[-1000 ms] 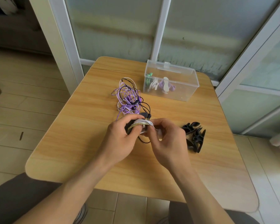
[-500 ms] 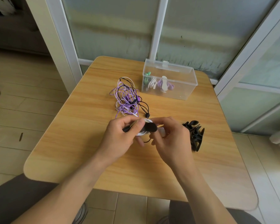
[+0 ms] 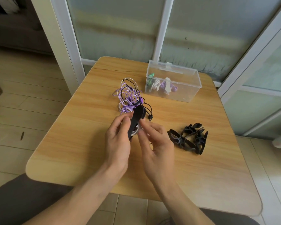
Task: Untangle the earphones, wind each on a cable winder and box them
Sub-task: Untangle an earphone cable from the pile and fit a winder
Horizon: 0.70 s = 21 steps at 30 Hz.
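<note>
Winder [image 3: 135,119] now upended from flat, raised above tabletop [image 3: 75,127]. My left hand [image 3: 118,143] grips it, steadying white coil; right hand [image 3: 156,143] fingers pinch cable end for tucking.

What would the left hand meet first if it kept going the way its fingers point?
Likely the tangled earphones just beyond the left hand, which grips the black winder; depth is unclear.

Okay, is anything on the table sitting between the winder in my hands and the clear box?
Partly: the tangled earphones lie just left of the straight line from the black winder to the clear box, whose lid looks shut. Otherwise bare table.
</note>
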Tool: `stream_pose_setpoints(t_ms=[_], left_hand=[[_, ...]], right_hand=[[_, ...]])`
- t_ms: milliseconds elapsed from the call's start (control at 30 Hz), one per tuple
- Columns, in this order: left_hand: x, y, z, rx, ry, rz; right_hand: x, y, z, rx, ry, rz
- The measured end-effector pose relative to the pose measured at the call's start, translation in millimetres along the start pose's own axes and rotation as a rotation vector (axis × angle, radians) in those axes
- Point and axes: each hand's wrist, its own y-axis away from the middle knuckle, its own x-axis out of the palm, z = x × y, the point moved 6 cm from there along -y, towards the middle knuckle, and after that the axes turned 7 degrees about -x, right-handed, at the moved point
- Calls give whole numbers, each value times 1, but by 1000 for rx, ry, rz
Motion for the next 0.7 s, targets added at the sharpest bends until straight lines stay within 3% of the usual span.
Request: stream_pose_setpoints(t_ms=[100,267,433,567,700], left_hand=[[-1,1,-1,31,-6,-15],[2,5,-1,31,-28,-2],[11,10,-7,160,-150,116],[14,14,-15,280,-228,143],[14,12,-10,361,-354,156]], right_hand=[[4,5,-11,274,-346,-12],[12,21,-20,480,-545,-47],[16,26,-23,452,-532,-37],[9,23,-18,423,-451,-93],[-5,17,-18,487,-524,-116]])
